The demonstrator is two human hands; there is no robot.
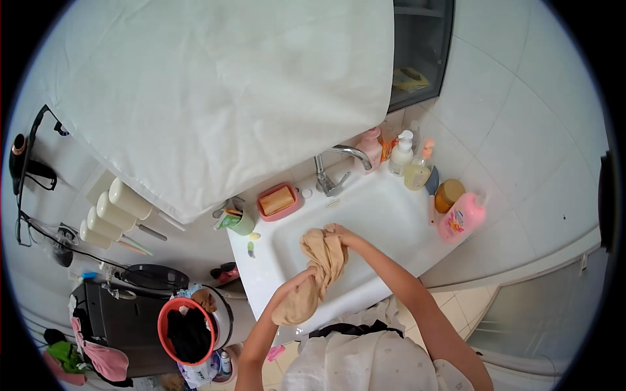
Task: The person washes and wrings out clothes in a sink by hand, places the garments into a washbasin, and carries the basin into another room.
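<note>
A beige cloth (328,259), bunched and twisted, hangs over the white sink (391,225) between my two hands. My left hand (302,280) is closed round its lower part, and a loose bulge of fabric drops below that hand toward the sink's front edge. Higher up, my right hand (340,234) grips the far end of the cloth with its fingers wrapped in. Folds of fabric partly cover the fingers of both hands. The chrome faucet (323,176) stands behind the cloth; no stream of water shows from it.
A pink soap dish (279,201) with a soap bar and a green cup (242,223) stand on the sink's left rim. Pump bottles (401,154), an amber jar (449,195) and a pink bottle (462,217) line the right. A red basin (186,330) holds dark clothes at lower left.
</note>
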